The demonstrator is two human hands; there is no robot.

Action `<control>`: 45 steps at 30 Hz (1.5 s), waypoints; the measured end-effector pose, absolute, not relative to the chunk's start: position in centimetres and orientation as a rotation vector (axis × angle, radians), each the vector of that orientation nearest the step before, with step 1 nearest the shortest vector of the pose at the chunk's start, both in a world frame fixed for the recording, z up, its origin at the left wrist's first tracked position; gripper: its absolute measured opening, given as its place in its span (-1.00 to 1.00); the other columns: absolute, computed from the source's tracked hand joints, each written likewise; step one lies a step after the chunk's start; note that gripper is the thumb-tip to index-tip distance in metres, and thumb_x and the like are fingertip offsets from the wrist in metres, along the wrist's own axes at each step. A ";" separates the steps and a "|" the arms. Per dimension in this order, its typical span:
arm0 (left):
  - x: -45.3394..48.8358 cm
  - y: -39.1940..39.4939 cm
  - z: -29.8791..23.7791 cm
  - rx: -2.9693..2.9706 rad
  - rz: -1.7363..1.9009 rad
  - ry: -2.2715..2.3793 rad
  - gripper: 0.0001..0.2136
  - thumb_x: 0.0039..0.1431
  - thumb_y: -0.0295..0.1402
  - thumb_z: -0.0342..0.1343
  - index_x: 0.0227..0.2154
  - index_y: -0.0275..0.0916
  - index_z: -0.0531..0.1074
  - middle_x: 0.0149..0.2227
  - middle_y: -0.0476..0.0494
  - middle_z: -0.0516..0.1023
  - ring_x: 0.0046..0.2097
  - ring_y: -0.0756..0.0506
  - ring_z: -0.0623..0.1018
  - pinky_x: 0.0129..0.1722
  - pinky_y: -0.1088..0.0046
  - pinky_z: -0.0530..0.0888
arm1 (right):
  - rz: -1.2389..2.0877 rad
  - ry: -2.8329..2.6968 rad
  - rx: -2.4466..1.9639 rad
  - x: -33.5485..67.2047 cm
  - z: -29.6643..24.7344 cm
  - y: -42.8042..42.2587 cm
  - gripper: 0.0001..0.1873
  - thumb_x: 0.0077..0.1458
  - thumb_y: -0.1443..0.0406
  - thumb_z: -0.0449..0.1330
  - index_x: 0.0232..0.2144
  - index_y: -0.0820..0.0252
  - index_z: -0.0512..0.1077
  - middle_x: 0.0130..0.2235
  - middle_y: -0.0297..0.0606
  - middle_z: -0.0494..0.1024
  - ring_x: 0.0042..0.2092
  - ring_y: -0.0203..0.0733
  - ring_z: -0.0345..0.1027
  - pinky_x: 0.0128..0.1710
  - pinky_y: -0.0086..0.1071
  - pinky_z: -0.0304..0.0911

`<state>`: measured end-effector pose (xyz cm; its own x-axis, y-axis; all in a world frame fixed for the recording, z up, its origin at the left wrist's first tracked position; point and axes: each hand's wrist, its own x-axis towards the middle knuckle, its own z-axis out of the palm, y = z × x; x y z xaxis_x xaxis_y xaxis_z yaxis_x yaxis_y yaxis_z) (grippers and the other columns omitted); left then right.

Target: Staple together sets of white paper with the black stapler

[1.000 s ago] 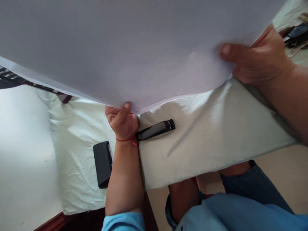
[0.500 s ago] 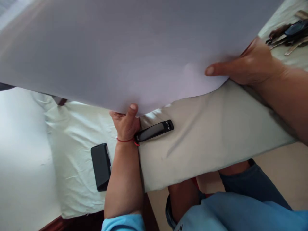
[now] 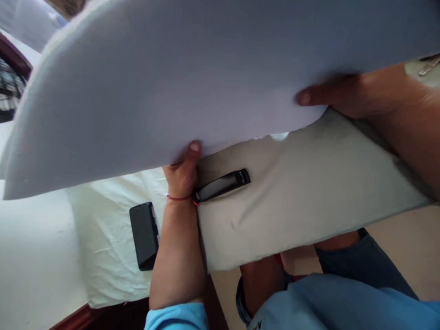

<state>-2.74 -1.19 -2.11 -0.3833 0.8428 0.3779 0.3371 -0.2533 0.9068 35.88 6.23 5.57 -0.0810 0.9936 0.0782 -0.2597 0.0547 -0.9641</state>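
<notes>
A large pale grey sheet point(image 3: 178, 82) fills the upper half of the view, held up above a bed with a cream cover point(image 3: 295, 188). My left hand point(image 3: 181, 173) grips the sheet's near edge, thumb on top, a red thread round the wrist. My right hand point(image 3: 354, 94) pinches the sheet's right part, thumb pressed on its upper face and fingers hidden underneath. A slim black device point(image 3: 222, 185) lies on the cover just right of my left wrist. A black phone point(image 3: 143, 235) lies left of my left forearm.
Keys point(image 3: 428, 65) show at the right edge beyond my right hand. A dark wooden bed frame point(image 3: 74, 318) runs along the lower left. My knees in blue shorts point(image 3: 343, 293) are below the mattress edge, over a beige floor.
The sheet has swung: its left side has risen and curved, now showing a rounded left edge, and it covers more of the keys. Both hands keep their grip, the right one lower.
</notes>
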 end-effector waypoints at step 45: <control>-2.0 -9.3 5.7 1.819 0.909 1.923 -0.70 0.30 -0.31 0.45 0.08 -0.05 0.76 0.03 -0.12 0.76 0.11 -0.24 0.70 0.20 0.13 0.57 | 1.336 -1.213 -1.180 34.6 6.2 7.4 -0.92 0.06 0.40 0.37 -0.39 0.24 0.52 -0.34 -0.44 0.57 -0.44 -0.52 0.40 -0.44 -0.64 0.38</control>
<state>-1.96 -9.29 5.73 -0.1213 0.9763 0.1791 0.7579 -0.0254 0.6519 34.55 7.43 6.19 -0.0871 0.9946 -0.0571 -0.0389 -0.0606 -0.9974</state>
